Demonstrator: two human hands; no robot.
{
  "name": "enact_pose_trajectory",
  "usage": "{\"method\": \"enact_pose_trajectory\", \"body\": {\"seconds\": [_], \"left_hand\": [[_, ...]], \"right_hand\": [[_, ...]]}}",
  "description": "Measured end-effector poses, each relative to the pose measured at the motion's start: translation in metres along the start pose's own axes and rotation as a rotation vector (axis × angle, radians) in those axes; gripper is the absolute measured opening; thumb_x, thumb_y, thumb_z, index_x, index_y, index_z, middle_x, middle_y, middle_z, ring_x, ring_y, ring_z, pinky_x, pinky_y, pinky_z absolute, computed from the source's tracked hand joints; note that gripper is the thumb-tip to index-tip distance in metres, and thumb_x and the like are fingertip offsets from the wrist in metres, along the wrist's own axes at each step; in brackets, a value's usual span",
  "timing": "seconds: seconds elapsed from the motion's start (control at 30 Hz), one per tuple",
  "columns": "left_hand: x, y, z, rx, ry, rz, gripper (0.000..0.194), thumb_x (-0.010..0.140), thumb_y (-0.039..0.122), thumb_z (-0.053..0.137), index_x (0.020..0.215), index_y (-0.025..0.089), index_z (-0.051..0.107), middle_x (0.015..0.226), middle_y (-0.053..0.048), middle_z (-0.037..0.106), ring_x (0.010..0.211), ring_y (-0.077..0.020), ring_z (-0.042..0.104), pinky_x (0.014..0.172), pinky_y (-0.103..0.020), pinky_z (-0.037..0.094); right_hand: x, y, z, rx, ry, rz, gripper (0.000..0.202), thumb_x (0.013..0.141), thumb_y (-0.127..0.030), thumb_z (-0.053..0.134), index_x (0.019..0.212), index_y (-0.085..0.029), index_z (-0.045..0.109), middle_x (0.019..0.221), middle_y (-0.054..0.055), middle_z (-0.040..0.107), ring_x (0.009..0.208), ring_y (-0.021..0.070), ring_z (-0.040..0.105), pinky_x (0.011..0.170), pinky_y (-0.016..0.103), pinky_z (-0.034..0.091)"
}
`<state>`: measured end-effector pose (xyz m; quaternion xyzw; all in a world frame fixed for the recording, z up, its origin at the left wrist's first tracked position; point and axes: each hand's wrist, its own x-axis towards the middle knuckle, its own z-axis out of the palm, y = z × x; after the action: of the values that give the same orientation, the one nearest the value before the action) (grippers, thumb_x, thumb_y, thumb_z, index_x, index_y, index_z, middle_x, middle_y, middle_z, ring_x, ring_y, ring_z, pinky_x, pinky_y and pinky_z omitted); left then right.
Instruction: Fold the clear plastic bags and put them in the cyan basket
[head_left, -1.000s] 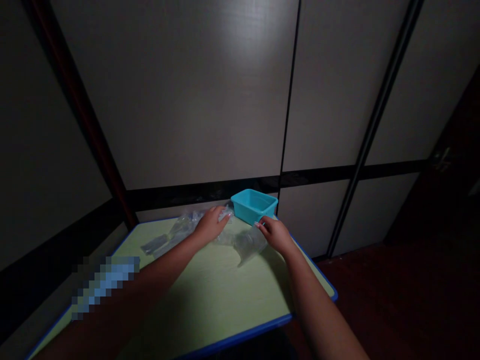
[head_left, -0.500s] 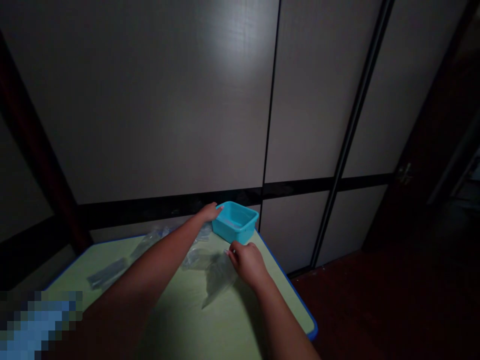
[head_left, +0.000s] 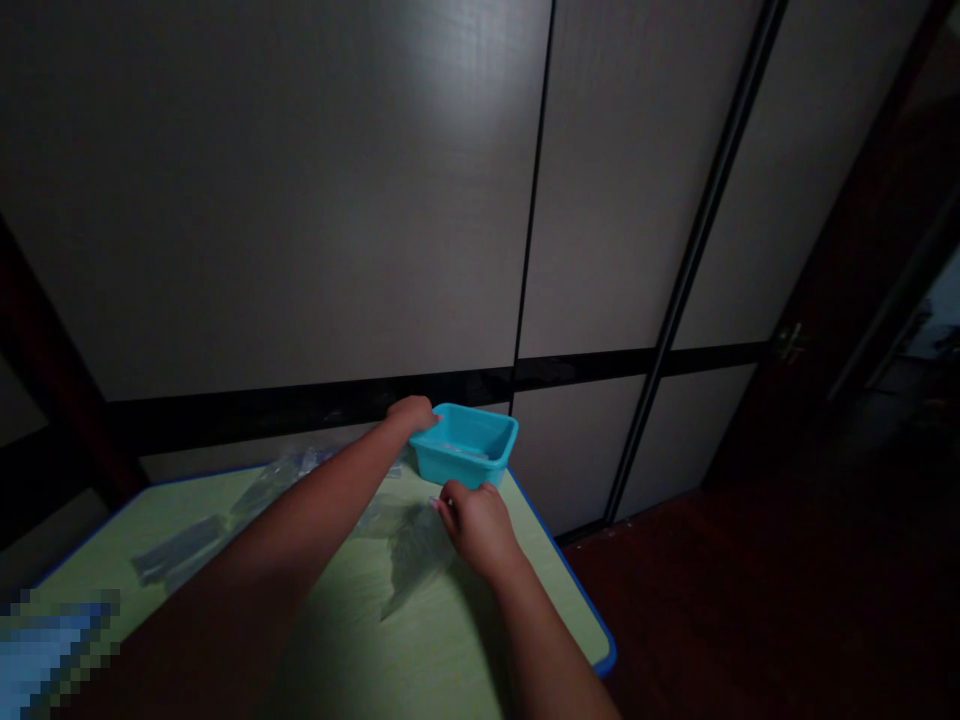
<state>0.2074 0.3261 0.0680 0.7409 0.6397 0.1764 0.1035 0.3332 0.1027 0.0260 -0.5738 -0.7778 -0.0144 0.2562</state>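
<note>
At the table's far right corner is a turquoise plastic basket (head_left: 457,468), its near side facing me. My left hand (head_left: 412,413) grips the basket's left rim, with the arm stretched across the table. Just in front of the basket, my right hand (head_left: 476,522) is closed in a pinch on a clear plastic bag (head_left: 412,560), which hangs down to the left over the tabletop. Something flat and clear lies inside the basket, too dim to name.
More clear plastic bags (head_left: 180,548) lie on the left of the pale green table (head_left: 360,640), partly behind my left arm. The table's blue edge (head_left: 609,655) runs along the right. A panelled wardrobe (head_left: 322,220) rises behind it; a door handle (head_left: 789,342) is farther right.
My left hand and the basket's left end have shifted left, turning the basket slightly. The right hand still pinches the bag. The whole view has swung a little to the right.
</note>
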Motion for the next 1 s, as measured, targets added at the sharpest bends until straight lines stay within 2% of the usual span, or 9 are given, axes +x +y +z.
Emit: {"method": "enact_pose_trajectory", "body": {"seconds": [0.13, 0.33, 0.57, 0.77, 1.0], "left_hand": [[-0.005, -0.003, 0.008, -0.206, -0.043, -0.042, 0.026, 0.063, 0.039, 0.069, 0.063, 0.014, 0.067, 0.071, -0.015, 0.069, 0.082, -0.0322, 0.066, 0.068, -0.034, 0.047], [-0.034, -0.009, 0.017, -0.606, -0.099, -0.125, 0.019, 0.073, 0.03, 0.062, 0.065, 0.013, 0.064, 0.062, -0.008, 0.066, 0.061, -0.0222, 0.064, 0.057, -0.031, 0.048], [-0.076, -0.016, 0.012, -1.005, 0.036, -0.129, 0.019, 0.076, 0.031, 0.06, 0.079, 0.012, 0.063, 0.063, -0.002, 0.064, 0.056, -0.0157, 0.061, 0.056, -0.026, 0.048], [-0.131, -0.037, -0.008, -1.21, 0.163, -0.133, 0.027, 0.071, 0.037, 0.064, 0.083, 0.012, 0.063, 0.061, -0.001, 0.064, 0.051, -0.0147, 0.059, 0.052, -0.026, 0.048], [-0.204, -0.072, -0.053, -1.288, 0.25, -0.232, 0.023, 0.071, 0.029, 0.064, 0.086, 0.012, 0.066, 0.062, -0.002, 0.066, 0.049, -0.014, 0.058, 0.052, -0.026, 0.048]], "right_hand": [[0.0, 0.0, 0.0, 0.043, -0.013, 0.009, 0.022, 0.089, -0.036, 0.048, 0.089, -0.022, 0.064, 0.076, 0.005, 0.07, 0.068, 0.0202, 0.059, 0.064, 0.029, 0.033], [-0.002, 0.0, -0.001, 0.167, 0.013, 0.006, 0.019, 0.089, -0.034, 0.05, 0.087, -0.021, 0.064, 0.074, 0.003, 0.068, 0.068, 0.0174, 0.057, 0.06, 0.025, 0.03], [-0.003, 0.001, -0.003, 0.381, 0.059, -0.04, 0.018, 0.088, -0.03, 0.05, 0.08, -0.019, 0.062, 0.072, 0.002, 0.066, 0.067, 0.0151, 0.057, 0.059, 0.022, 0.033], [-0.011, -0.005, -0.003, 0.55, 0.049, -0.148, 0.023, 0.088, -0.036, 0.048, 0.076, -0.02, 0.058, 0.066, -0.001, 0.06, 0.06, 0.0128, 0.051, 0.056, 0.021, 0.034], [-0.026, -0.016, -0.013, 0.991, -0.115, -0.164, 0.029, 0.081, -0.047, 0.056, 0.072, -0.019, 0.056, 0.058, -0.003, 0.05, 0.053, 0.011, 0.045, 0.05, 0.021, 0.034]]}}
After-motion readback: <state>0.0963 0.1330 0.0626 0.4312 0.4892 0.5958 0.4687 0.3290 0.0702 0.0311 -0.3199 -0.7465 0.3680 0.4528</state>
